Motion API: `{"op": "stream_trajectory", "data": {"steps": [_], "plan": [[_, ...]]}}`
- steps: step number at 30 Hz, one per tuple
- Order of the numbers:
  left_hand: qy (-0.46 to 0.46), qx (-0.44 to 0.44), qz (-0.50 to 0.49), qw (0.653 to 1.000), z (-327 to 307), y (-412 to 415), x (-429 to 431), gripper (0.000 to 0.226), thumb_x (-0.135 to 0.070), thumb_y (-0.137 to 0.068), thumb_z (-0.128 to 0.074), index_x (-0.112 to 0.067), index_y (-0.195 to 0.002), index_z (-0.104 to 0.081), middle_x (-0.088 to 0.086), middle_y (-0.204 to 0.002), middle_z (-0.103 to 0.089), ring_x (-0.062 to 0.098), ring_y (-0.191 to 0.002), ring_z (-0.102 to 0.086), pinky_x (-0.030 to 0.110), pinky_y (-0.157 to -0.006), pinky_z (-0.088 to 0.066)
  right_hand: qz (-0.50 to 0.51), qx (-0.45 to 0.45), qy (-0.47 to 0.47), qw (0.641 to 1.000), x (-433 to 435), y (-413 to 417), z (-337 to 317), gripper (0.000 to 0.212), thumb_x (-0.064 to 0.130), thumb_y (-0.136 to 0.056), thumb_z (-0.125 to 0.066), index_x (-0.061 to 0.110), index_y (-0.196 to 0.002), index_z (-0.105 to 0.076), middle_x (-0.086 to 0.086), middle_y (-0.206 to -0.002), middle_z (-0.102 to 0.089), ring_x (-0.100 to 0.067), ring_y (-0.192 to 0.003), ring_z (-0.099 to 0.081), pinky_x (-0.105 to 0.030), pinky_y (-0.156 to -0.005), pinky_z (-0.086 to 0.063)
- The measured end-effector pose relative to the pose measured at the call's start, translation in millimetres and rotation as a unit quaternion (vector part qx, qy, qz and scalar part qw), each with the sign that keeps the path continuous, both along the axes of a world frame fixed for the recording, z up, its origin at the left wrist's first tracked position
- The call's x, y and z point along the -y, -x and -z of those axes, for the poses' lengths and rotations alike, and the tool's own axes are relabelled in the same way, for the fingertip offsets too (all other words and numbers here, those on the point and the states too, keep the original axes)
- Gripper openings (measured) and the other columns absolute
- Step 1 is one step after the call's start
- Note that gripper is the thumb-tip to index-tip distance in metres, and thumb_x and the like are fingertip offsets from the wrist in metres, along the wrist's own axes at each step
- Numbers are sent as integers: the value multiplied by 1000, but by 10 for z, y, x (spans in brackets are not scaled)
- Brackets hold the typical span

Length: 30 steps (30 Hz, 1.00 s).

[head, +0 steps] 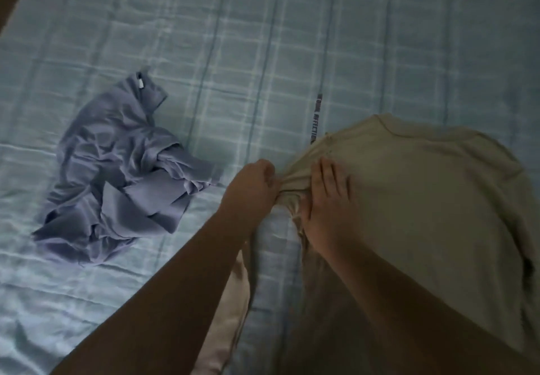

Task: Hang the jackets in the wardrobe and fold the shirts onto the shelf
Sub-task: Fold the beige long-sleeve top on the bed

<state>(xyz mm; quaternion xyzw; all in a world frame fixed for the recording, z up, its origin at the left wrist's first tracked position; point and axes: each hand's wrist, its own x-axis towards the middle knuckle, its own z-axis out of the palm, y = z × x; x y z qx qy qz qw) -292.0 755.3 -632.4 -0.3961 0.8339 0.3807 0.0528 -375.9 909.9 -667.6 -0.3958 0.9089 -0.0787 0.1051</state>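
The bed (292, 38), covered in a pale blue checked sheet, carries a crumpled blue-grey shirt (117, 176) at 9 o'clock and a spread beige shirt (423, 199) at 4 o'clock. A dark lettered strip (316, 117) meets the beige shirt's upper edge near 1 o'clock. A pale cloth (230, 301) lies at 6 o'clock.

A beige shirt (423, 199) lies spread flat, well apart from a crumpled blue-grey shirt (117, 176).

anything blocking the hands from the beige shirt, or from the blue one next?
Nothing visible: left hand pinches the beige shirt at its bunched edge, right hand presses flat on it. Only bedsheet lies between them and the crumpled blue shirt.
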Motion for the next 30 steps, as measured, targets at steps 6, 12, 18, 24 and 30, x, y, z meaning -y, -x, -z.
{"op": "stream_trajectory", "data": {"steps": [6,12,18,24,30], "plan": [[-150,54,83,984,8,325,271,20,-30,-89,-65,-16,-75,-63,-5,-68,-56,4,-58,-50,18,-53,-38,30,-7,-42,999,129,-82,176,74,37,-95,-42,11,-158,-14,-9,-166,-9,-27,-153,-5,-57,-120,-10],[-207,-32,-47,977,-71,605,738,21,-23,-92,-56,-20,-71,-55,-2,-66,-52,16,-64,-50,26,-59,-40,73,-2,38,997,419,8,-39,63,38,-95,-37,14,-153,-32,-10,-162,-27,-27,-150,-21,-57,-120,-15],[113,12,59,992,156,659,830,21,-39,-101,-41,-22,-89,-43,0,-79,-54,24,-75,-48,34,-66,-34,70,1,-27,997,690,93,145,62,49,-101,-28,21,-156,-25,-9,-164,-20,-28,-152,-16,-60,-118,-14],[159,45,83,983,221,635,907,28,-51,-98,-44,-24,-93,-47,-3,-85,-54,22,-76,-49,35,-68,-34,71,-19,-59,996,783,70,202,66,48,-99,-29,19,-157,-22,-8,-165,-17,-30,-153,-9,-64,-117,-9],[10,81,-26,996,104,228,865,32,-51,-93,-52,-20,-99,-48,5,-86,-61,28,-81,-56,35,-72,-41,37,-13,5,999,723,-20,66,59,37,-99,-36,16,-154,-32,-7,-162,-26,-27,-152,-17,-60,-119,-15]]}}
